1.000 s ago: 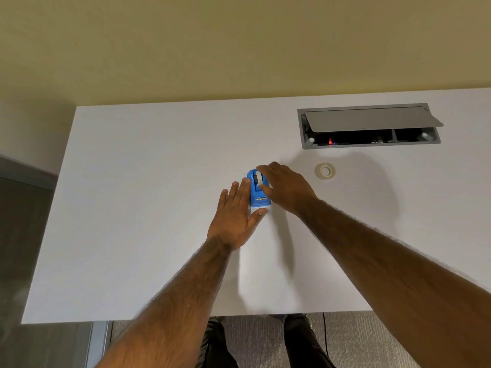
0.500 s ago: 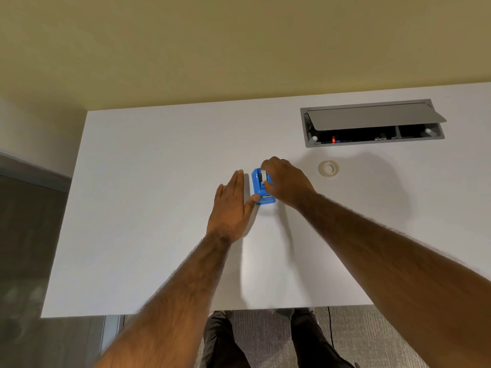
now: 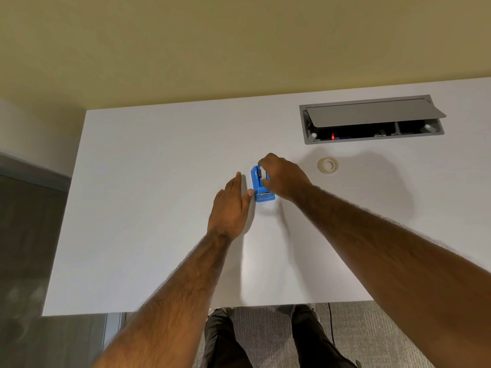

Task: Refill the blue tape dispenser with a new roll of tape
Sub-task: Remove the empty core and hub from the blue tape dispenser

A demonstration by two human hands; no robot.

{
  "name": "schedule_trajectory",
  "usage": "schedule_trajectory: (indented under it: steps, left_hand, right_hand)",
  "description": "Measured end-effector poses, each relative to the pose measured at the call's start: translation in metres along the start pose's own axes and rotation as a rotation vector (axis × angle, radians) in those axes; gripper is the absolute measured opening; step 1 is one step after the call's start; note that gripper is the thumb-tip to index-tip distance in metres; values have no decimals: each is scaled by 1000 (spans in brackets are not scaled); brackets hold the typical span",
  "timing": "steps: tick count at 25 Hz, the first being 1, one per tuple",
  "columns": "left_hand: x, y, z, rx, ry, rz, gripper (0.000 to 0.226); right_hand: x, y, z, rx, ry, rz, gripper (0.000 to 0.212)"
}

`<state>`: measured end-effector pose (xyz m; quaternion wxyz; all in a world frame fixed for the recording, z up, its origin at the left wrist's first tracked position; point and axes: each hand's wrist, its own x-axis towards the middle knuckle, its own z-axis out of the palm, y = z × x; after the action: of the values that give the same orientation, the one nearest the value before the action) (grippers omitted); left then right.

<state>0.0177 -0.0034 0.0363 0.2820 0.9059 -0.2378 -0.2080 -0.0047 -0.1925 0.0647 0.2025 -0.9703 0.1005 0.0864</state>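
White counter (image 3: pixel 159 208) against a yellow wall, blue tape dispenser (image 3: pixel 261 187) near its middle, hands at work on it.

The left hand (image 3: pixel 232 205) lies open and flat just left of the dispenser, thumb touching its near corner to brace it; the right hand (image 3: pixel 283 177) curls over the far right side, fingers closed on the dark hub in the slot. To do this well, I judge, hold the base steady and lift the hub straight up rather than twisting. The new tape roll (image 3: pixel 327 165) lies flat on the counter to the right, apart. Beyond it, the recessed cable box (image 3: pixel 372 120) has its lid propped open, showing sockets and a red light.
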Motion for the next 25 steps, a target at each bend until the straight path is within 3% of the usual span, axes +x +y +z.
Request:
schedule_trajectory:
  steps: [5, 9, 12, 17, 25]
  left_hand:
    - [0, 8, -1, -35, 32, -2, 49]
    - [8, 36, -12, -446, 190, -125, 34]
    - [8, 62, -27, -778, 209, -203, 21]
    - [-9, 93, -47, -908, 231, -184, 20]
    - [-21, 116, -73, -983, 263, -202, 17]
  right_hand:
    - [-4, -1, -4, 63, 41, -4, 38]
    - [-14, -5, -13, 174, 55, 19, 45]
    - [-27, -15, -23, 284, 105, 40, 47]
    - [-53, -31, -47, 491, 221, 81, 50]
    - [-76, -47, -78, 988, 315, 128, 37]
